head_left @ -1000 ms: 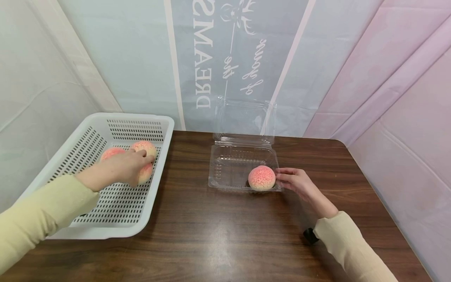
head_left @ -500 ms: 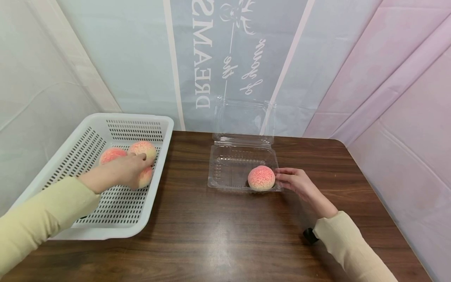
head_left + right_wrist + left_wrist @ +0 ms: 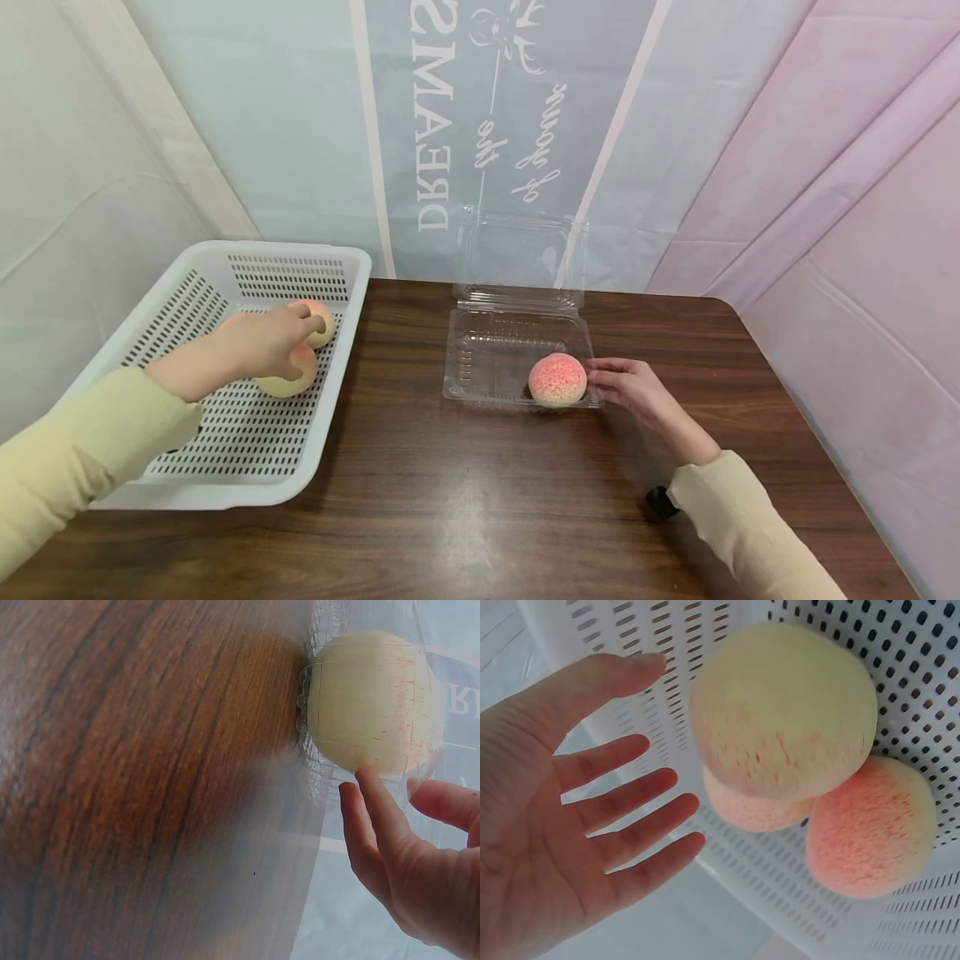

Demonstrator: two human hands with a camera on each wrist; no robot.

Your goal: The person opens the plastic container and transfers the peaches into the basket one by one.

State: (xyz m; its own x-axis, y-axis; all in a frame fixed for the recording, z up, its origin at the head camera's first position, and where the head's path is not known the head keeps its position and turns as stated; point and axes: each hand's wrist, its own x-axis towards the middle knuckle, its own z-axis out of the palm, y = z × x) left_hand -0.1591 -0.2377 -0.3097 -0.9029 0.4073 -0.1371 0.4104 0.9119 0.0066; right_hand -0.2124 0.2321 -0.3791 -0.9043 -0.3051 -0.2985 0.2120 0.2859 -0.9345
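Over the basket (image 3: pixel 321 442), my left hand (image 3: pixel 262 343) hovers with fingers and thumb spread. Just beside its fingertips in the left wrist view is a pale yellow peach (image 3: pixel 784 705) with pink flecks. A pinker peach (image 3: pixel 874 829) and a partly hidden third peach (image 3: pixel 754 810) lie against it. On the right, another peach (image 3: pixel 557 380) sits in the front right corner of a clear plastic clamshell box (image 3: pixel 487 367). My right hand (image 3: pixel 637 390) rests at that corner, its nearly straight fingertips on the box's side wall and the thumb close by.
The clamshell's transparent lid (image 3: pixel 521 250) stands up against the printed backdrop (image 3: pixel 420 125). Brown wood tabletop (image 3: pixel 450 492) spreads between basket and box and along the front. A black strap piece (image 3: pixel 662 502) shows at my right sleeve.
My left hand has shifted slightly left and its fingers have spread. The front peach in the basket has moved left with more yellow showing. My right hand stays in place.
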